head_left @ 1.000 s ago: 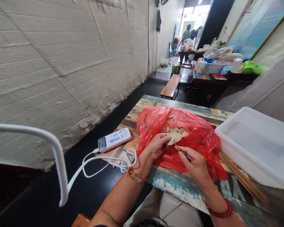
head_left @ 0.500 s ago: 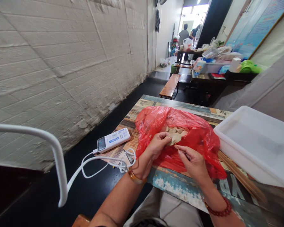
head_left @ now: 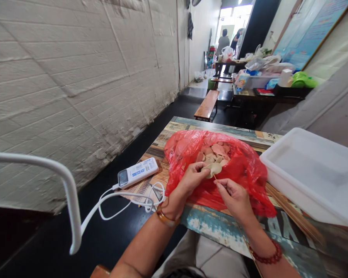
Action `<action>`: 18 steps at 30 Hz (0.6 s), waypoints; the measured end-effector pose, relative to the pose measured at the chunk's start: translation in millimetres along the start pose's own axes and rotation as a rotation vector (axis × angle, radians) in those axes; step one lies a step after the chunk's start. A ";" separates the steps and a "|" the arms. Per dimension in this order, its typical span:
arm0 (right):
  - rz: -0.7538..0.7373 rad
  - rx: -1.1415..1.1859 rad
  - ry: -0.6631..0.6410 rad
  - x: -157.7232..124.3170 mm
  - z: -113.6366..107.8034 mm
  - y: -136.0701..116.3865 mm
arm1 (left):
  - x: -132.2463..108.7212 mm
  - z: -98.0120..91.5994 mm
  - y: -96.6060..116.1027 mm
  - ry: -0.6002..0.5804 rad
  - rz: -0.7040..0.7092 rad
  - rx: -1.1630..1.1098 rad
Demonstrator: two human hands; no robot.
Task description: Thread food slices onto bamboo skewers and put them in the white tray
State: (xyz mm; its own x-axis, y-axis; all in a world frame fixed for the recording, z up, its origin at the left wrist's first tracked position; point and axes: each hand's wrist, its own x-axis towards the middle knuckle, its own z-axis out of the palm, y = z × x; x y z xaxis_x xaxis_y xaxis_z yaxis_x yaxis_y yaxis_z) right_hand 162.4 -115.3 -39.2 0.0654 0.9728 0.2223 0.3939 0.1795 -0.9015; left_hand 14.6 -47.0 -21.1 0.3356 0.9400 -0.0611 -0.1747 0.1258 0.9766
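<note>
My left hand [head_left: 195, 177] pinches a thin, round beige slice [head_left: 216, 168] between thumb and fingers, above an opened red plastic bag [head_left: 188, 148]. A thin wooden skewer [head_left: 215, 177] is gripped in my right hand [head_left: 234, 197], its upper end meeting the slice's lower edge. Whether the tip has gone into the slice I cannot tell. Inside the bag lies a heap of similar beige and pinkish slices [head_left: 219, 150], just beyond my fingers. A bundle of wooden skewers [head_left: 295, 214] lies on the table, right of the bag.
An open white plastic tub [head_left: 300, 189] stands on the patterned table [head_left: 220, 231] at the right. On the left are a white power bank [head_left: 139, 172] and its looped cable [head_left: 116, 195]. Beyond are a wooden bench [head_left: 207, 105], a cluttered table and two people near the doorway.
The view has shifted slightly, and more slices show in the bag's opening. My right fingertips are a little closer to the slice, with less skewer showing between them.
</note>
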 end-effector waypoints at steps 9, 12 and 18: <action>-0.008 -0.007 -0.008 0.9 -0.6 2.9 | -2.1 -0.8 1.5 -0.100 -0.020 0.016; 0.005 0.017 -0.002 0.5 -0.6 1.0 | -1.4 -1.9 -0.1 -0.112 -0.030 -0.036; 0.021 0.096 0.059 -0.7 0.4 -7.4 | 0.4 -2.5 -3.9 -0.110 -0.084 -0.237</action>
State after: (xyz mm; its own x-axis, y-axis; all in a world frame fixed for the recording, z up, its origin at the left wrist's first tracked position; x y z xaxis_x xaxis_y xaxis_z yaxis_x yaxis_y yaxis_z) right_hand 159.1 -117.3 -32.9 0.1280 0.9666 0.2221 0.3027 0.1752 -0.9368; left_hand 13.1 -46.3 -25.5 0.4546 0.8845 -0.1044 -0.3495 0.2850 0.8926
